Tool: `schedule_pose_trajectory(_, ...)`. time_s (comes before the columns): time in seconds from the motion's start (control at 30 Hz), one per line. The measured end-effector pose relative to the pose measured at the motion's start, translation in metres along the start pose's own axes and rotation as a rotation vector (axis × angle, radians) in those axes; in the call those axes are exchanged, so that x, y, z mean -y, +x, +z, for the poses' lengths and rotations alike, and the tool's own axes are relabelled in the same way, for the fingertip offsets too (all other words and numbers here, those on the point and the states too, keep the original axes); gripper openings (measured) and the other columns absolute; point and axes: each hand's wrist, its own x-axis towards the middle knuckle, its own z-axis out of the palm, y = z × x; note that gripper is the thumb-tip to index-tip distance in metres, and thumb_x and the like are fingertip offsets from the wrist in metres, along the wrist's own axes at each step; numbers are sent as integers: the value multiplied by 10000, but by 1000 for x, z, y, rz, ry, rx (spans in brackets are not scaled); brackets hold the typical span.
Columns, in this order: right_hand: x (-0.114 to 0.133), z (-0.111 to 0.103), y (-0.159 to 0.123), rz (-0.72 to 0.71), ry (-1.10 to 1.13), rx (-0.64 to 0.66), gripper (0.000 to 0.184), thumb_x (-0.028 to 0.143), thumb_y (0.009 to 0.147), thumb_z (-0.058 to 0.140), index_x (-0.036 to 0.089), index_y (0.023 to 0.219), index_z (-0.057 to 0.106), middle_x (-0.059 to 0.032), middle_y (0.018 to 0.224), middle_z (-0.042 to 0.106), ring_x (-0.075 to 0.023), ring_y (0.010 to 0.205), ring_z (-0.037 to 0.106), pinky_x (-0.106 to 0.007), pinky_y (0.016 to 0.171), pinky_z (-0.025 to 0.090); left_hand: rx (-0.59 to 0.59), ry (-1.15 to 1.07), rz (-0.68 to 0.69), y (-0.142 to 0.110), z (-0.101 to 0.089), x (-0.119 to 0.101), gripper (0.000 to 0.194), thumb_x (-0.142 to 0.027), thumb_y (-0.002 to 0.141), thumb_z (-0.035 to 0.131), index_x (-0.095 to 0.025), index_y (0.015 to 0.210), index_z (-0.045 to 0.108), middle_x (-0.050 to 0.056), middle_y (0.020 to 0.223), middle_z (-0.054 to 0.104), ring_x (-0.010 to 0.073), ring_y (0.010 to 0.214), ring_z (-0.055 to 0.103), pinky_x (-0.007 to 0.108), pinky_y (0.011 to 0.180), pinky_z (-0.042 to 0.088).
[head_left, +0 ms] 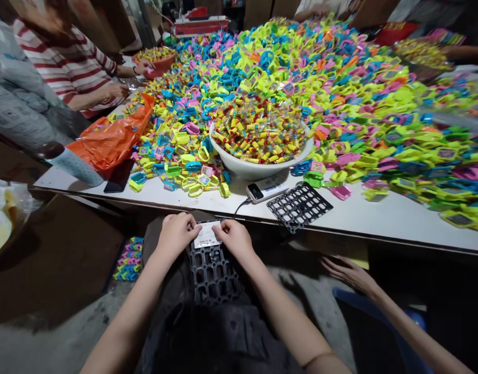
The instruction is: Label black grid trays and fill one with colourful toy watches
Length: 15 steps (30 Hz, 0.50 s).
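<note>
Between my two hands is a small white printed paper (206,235), lying over the top end of a black plastic grid tray (215,275). That tray rests on my lap, its lower rows of openings uncovered. My left hand (178,232) pinches the paper's left edge, thumb on top. On the opposite edge, my right hand (236,238) is closed the same way, thumb pressing the paper. Fingers under the paper are hidden from me. Just beyond, on the table edge, lie a second black grid tray (300,205) and a white device with a dark screen (267,188).
A white bowl (239,169) of small yellow-and-red wrapped pieces stands on the table (176,201) among heaped colourful plastic watches (363,114). An orange bag (110,143), a tumbler (73,163) and a phone (119,176) sit left. Another person's hand (351,274) reaches in at right.
</note>
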Motion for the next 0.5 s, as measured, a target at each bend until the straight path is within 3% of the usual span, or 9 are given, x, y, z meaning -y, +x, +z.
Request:
schedule_pose_trajectory(0.17,-1,1,0,0,0,-1,303,442,756,530,178,606,526,10,611,555,-102,567,446,-222,525,240,-19,-17,16,2,4,1,219,-375,751,557,-172,668,547,-7,732,581,142,746,527,319,824,305)
schedule_pose_trajectory(0.3,0,1,3,-19,-56,16,281,419,764,534,179,617,524,2,641,581,-102,571,463,-225,529,241,-31,-26,46,2,8,4,201,-336,751,559,-165,655,519,8,723,554,156,753,503,314,791,348)
schedule_pose_trajectory(0.5,9,-10,6,-75,-292,89,293,445,778,529,173,672,552,-58,688,604,-157,624,519,-252,524,233,-176,-21,41,-5,19,5,187,-339,746,583,-163,698,539,54,835,477,203,868,472,336,791,408)
